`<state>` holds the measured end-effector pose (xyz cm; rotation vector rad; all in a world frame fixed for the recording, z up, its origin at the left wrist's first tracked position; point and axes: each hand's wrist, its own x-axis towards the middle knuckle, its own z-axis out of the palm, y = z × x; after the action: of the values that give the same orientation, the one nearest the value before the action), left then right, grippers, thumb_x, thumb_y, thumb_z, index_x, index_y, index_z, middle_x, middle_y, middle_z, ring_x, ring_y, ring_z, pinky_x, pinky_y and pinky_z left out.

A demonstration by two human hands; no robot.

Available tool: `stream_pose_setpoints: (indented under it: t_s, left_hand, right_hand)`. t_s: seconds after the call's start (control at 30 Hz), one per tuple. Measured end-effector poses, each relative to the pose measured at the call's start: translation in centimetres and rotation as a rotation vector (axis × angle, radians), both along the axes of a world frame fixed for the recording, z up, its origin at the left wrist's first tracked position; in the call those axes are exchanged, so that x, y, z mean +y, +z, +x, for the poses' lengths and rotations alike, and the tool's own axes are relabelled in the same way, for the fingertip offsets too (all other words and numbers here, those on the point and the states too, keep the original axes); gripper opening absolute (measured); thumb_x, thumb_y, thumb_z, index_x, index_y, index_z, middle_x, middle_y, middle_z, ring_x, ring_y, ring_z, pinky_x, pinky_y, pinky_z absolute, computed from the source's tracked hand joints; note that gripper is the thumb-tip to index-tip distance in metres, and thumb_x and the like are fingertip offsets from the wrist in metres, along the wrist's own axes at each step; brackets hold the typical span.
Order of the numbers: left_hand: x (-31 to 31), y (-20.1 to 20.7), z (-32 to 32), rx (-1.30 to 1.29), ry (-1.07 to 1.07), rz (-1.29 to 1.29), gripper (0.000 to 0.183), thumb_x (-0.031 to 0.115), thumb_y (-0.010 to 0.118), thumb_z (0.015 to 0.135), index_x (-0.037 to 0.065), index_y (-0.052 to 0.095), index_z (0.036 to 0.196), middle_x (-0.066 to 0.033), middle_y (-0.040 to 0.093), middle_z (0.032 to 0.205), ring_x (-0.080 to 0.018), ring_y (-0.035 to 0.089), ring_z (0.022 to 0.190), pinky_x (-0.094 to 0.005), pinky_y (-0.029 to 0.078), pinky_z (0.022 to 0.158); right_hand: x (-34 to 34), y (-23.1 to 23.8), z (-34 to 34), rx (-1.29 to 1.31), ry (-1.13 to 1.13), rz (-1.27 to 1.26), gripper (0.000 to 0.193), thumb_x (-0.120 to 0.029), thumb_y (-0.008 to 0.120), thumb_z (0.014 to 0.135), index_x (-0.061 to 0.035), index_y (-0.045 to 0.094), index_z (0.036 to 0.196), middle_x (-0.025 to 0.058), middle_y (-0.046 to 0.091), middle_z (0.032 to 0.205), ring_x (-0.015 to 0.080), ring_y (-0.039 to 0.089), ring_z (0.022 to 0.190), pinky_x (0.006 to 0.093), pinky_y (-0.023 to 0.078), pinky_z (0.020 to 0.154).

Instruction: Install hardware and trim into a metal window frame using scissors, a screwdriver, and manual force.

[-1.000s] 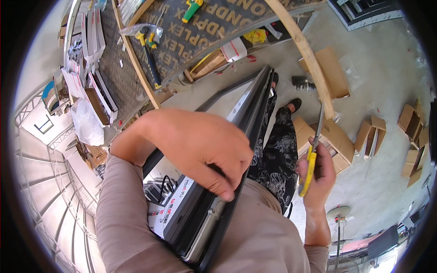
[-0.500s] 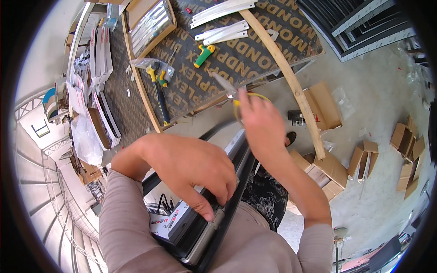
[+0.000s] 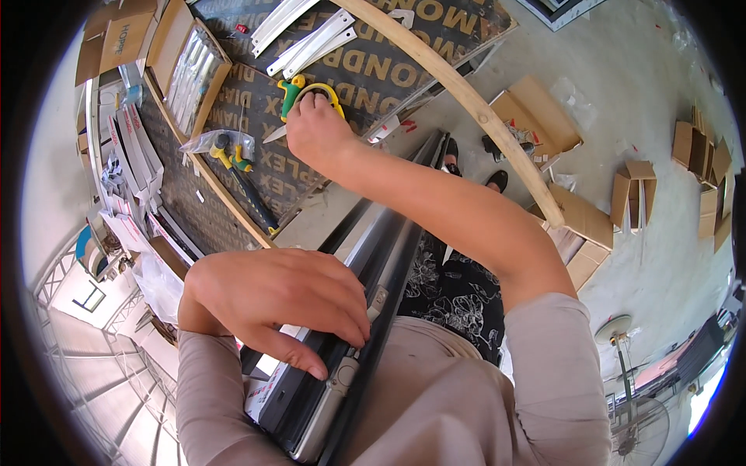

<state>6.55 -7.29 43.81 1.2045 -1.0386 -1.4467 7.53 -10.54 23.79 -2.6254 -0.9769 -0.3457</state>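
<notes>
My left hand (image 3: 280, 299) is bent over a long black metal profile (image 3: 307, 388), thumb and fingertips pressing on it. A silver metal fitting (image 3: 339, 378) runs along this profile beside my fingertips. Reaching out over the patterned board (image 3: 350, 66), my right hand (image 3: 320, 133) is closed on a pair of scissors. The scissors (image 3: 336, 95) have yellow handle loops, and their pointed blade lies toward the left; my fingers hide the middle. Right beside them on the board is a green and yellow screwdriver (image 3: 290, 95).
White metal strips (image 3: 315, 46) and a box of silver parts (image 3: 194, 78) lie on the board. A hammer (image 3: 245, 182) rests near its left wooden rail. A curved wooden bar (image 3: 482, 116) crosses on the right. Cardboard boxes (image 3: 633, 194) stand on the floor.
My right hand has moved left and away from me with the scissors, from above the board's near edge to beside the screwdriver. My left hand stays on the profile. The view has shifted.
</notes>
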Motion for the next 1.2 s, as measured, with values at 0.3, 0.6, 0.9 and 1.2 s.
stream_pose_setpoints:
  t_s: [0.3,0.6,0.9,1.2]
  left_hand:
    - [0.7,-0.5,0.0,0.074,0.012,0.047,0.022,0.016,0.064,0.088,-0.001,0.064,0.102,-0.0097,0.063,0.106,-0.0284,0.059,0.099,-0.0426,0.044,0.093]
    - [-0.3,-0.4,-0.4,0.041,-0.046,0.022,0.016,0.006,0.057,0.087,0.003,0.064,0.101,-0.0092,0.061,0.106,-0.0295,0.059,0.100,-0.0438,0.043,0.094]
    - [-2.4,4.1,-4.1,-0.116,0.006,0.287,0.031,0.012,0.064,0.083,-0.002,0.062,0.110,-0.0141,0.061,0.113,-0.0343,0.057,0.112,-0.0452,0.043,0.095]
    - [-5.6,5.1,-7.4,-0.087,-0.006,0.506,0.058,0.030,0.083,0.070,-0.003,0.061,0.113,-0.0147,0.061,0.119,-0.0324,0.056,0.118,-0.0450,0.039,0.103]
  right_hand:
    - [-13.0,4.4,-6.4,0.411,-0.376,0.835,0.017,-0.002,0.066,0.073,-0.0071,0.066,0.090,0.0089,0.066,0.093,0.0274,0.063,0.084,0.0352,0.052,0.074]
    - [-20.7,2.1,-18.7,0.711,-0.642,0.754,0.013,-0.001,0.064,0.081,-0.0024,0.068,0.094,0.0113,0.066,0.093,0.0233,0.064,0.081,0.0298,0.051,0.068]
    - [-23.0,-7.3,-28.4,0.956,-1.023,1.025,0.011,-0.008,0.063,0.084,-0.0017,0.068,0.091,0.0085,0.064,0.077,0.0148,0.058,0.065,0.0269,0.046,0.062]
    - [-23.0,-13.8,-34.6,1.161,-1.136,1.121,0.015,-0.010,0.062,0.085,0.0022,0.067,0.091,0.0107,0.068,0.077,0.0169,0.065,0.067,0.0282,0.049,0.064]
